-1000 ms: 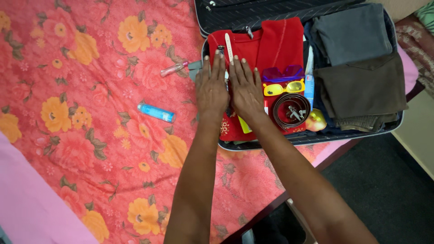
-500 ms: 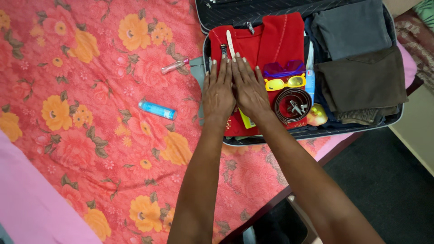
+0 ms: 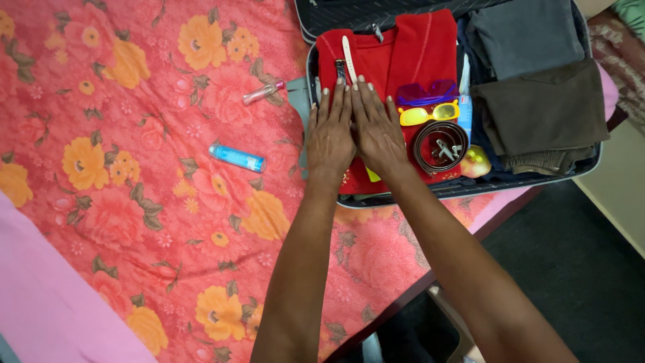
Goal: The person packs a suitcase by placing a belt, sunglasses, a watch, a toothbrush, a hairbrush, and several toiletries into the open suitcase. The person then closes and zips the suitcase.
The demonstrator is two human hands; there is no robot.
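My left hand and my right hand lie flat side by side, palms down, fingers straight, on a folded red garment at the left end of an open dark suitcase. A white watch strap lies on the garment just beyond my fingertips. To the right of my right hand sit yellow sunglasses, purple sunglasses and a coiled brown belt with small metal pieces inside it.
Folded grey and dark brown clothes fill the suitcase's right half. A yellow-pink round object sits by the belt. On the floral red bedspread lie a blue tube and a small clear pink bottle. The bed's edge drops to dark floor.
Both hands have stayed flat on the red garment, drawing closer until they touch. The view has shifted slightly, so the suitcase sits higher in the frame.
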